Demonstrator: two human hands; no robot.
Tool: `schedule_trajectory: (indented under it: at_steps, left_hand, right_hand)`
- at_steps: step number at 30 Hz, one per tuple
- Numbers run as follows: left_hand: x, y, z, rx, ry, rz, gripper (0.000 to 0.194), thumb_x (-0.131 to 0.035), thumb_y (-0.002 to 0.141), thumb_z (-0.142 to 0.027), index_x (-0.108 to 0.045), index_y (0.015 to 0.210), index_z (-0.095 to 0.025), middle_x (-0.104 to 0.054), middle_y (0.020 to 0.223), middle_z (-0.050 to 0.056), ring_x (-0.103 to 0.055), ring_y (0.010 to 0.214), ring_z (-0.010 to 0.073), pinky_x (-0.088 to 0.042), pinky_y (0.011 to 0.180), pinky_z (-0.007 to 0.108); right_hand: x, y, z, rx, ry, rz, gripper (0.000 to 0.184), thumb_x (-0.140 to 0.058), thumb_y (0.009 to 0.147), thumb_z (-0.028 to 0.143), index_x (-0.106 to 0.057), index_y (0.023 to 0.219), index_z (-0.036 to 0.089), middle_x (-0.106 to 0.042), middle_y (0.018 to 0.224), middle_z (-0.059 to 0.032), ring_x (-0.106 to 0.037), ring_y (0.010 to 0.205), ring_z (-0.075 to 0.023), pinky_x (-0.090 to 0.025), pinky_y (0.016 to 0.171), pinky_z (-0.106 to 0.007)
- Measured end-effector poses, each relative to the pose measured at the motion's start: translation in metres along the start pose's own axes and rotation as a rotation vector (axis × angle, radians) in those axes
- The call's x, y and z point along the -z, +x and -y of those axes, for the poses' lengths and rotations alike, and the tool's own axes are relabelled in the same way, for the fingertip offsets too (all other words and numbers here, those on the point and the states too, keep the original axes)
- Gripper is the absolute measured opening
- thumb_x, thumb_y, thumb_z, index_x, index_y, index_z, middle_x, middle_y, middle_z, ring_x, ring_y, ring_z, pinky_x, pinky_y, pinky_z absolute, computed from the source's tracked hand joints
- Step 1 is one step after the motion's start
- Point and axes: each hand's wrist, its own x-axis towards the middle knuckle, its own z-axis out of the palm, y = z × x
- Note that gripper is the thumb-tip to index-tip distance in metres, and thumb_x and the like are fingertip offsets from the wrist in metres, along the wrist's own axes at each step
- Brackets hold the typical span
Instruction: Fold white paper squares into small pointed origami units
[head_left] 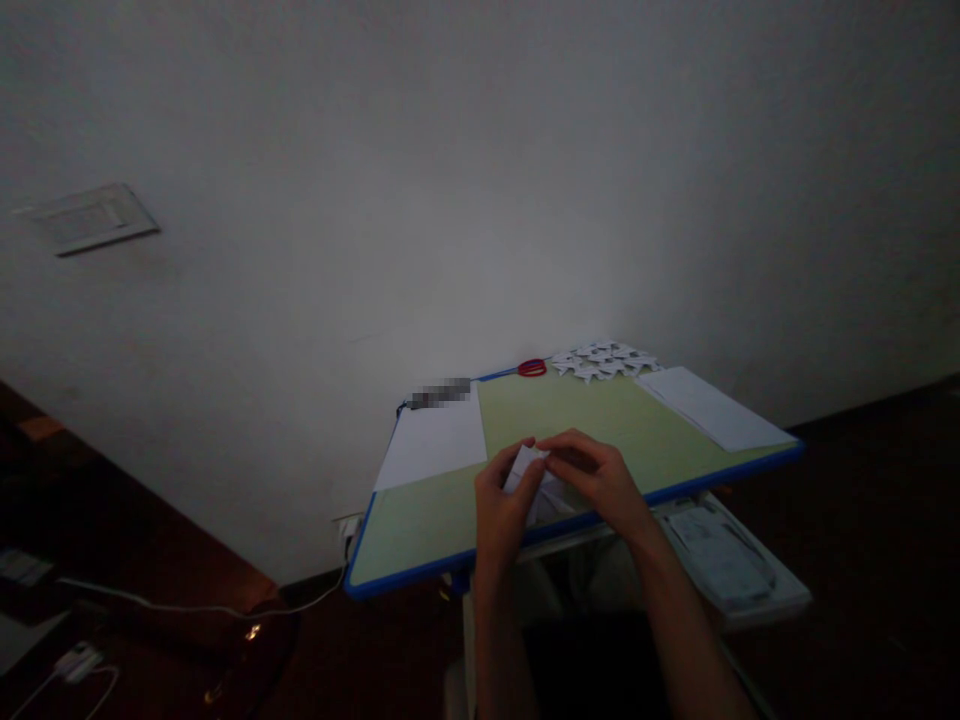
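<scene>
The work in hand looks like paper folding, judged to be well under way though not finished; the small white paper piece (pixel 550 502) is held up at the near edge of the counter (pixel 570 410), just above its blue rim, and shows angled faces that suggest some creases are already made; how many folds it lacks cannot be told, since fingers cover much of it.

The left grip (pixel 501 500) is clamped on the piece, thumb on the near face and fingers behind; the right grip (pixel 600 478) is closed on its upper edge, fingertips close to the left thumb.

What seems done lies at the far edge: a cluster of folded pieces (pixel 604 360), pointed and set close together, too small and dim to count; they look like finished or part-finished units.

What seems left is the flat paper: a stack of white sheets (pixel 712 408) along the right side, apparently unfolded, and a large white sheet (pixel 431 442) flat at the left; whether all of it is meant for use cannot be told; red-handled scissors (pixel 532 368) lie at the far edge beside the cluster, untouched by either grip.
</scene>
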Motion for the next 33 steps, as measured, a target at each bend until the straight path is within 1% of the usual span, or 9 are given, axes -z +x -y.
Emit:
schedule_trajectory:
  at_steps: [5,12,19,24,29,33]
  left_hand:
    - [-0.001,0.000,-0.002,-0.009,-0.003,-0.013,0.034,-0.080,0.078,-0.035,-0.078,0.108,-0.018,-0.079,0.108,0.010,-0.073,0.098,0.0265,-0.055,0.089,0.037]
    - [-0.002,0.002,0.001,-0.008,0.027,-0.013,0.034,-0.079,0.080,-0.035,-0.077,0.109,-0.018,-0.079,0.106,0.010,-0.073,0.095,0.0253,-0.056,0.086,0.036]
    - [-0.003,0.000,-0.003,-0.018,0.013,-0.012,0.040,-0.082,0.077,-0.033,-0.075,0.114,-0.020,-0.079,0.103,0.009,-0.073,0.089,0.0237,-0.057,0.080,0.033]
    - [-0.002,0.000,-0.001,-0.005,0.002,0.012,0.039,-0.080,0.079,-0.035,-0.075,0.114,-0.020,-0.078,0.110,0.011,-0.072,0.099,0.0266,-0.056,0.087,0.037]
    - [0.000,-0.001,0.001,-0.015,0.032,0.033,0.040,-0.077,0.082,-0.036,-0.073,0.118,-0.020,-0.077,0.114,0.012,-0.071,0.103,0.0272,-0.055,0.092,0.040]
    - [0.000,-0.001,0.000,-0.022,0.009,0.020,0.036,-0.078,0.082,-0.034,-0.074,0.115,-0.021,-0.075,0.119,0.011,-0.069,0.111,0.0271,-0.052,0.097,0.039]
  right_hand:
    - [0.000,0.001,-0.003,-0.018,0.016,-0.020,0.017,-0.077,0.082,0.034,-0.079,0.096,0.024,-0.076,0.099,-0.0050,-0.072,0.096,-0.0225,-0.057,0.089,-0.035]
    - [0.001,0.002,-0.007,-0.053,0.024,-0.019,0.020,-0.077,0.081,0.035,-0.079,0.098,0.023,-0.078,0.101,-0.0056,-0.073,0.097,-0.0238,-0.056,0.090,-0.037]
    - [0.002,0.002,-0.013,-0.106,-0.003,-0.031,0.021,-0.078,0.079,0.034,-0.078,0.096,0.022,-0.078,0.092,-0.0047,-0.072,0.085,-0.0224,-0.056,0.079,-0.034]
    - [0.001,0.001,-0.011,-0.099,0.010,-0.047,0.018,-0.078,0.078,0.032,-0.079,0.093,0.023,-0.078,0.090,-0.0039,-0.071,0.086,-0.0219,-0.055,0.079,-0.033]
    - [0.000,0.001,-0.007,-0.113,0.022,-0.054,0.017,-0.078,0.078,0.030,-0.080,0.093,0.023,-0.078,0.090,-0.0038,-0.072,0.086,-0.0222,-0.055,0.080,-0.033]
    - [0.000,0.001,-0.006,-0.104,0.005,-0.048,0.017,-0.077,0.080,0.033,-0.081,0.094,0.024,-0.079,0.092,-0.0037,-0.072,0.088,-0.0220,-0.055,0.082,-0.033]
